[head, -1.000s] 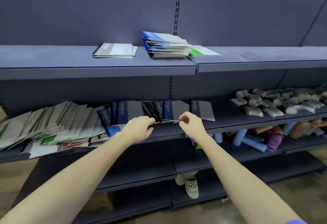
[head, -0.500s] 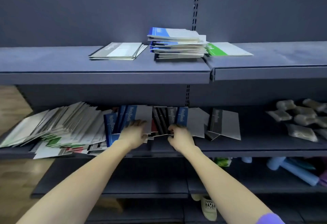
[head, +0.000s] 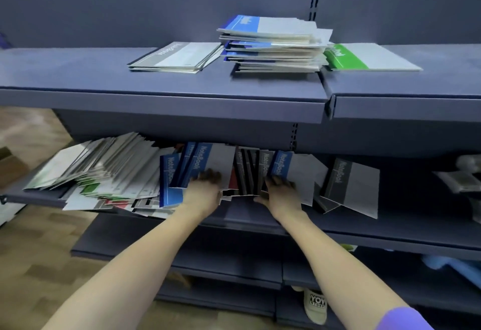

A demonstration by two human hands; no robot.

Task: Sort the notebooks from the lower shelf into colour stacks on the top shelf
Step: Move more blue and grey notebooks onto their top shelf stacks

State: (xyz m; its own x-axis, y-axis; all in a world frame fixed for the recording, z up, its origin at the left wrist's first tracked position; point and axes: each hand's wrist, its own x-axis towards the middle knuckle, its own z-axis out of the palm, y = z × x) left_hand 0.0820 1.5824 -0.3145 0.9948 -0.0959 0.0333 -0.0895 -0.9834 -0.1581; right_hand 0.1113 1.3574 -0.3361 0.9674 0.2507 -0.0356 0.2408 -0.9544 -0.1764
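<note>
Both hands [head: 205, 189] have pushed deeper into the lower shelf [head: 364, 230], grasping leaning notebooks [head: 247, 170].

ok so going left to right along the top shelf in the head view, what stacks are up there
grey notebook stack → tall blue notebook stack → green notebook, which lies right beside the blue stack

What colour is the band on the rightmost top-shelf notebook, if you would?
Green, beside a pale grey panel on the notebook; head view.
</note>
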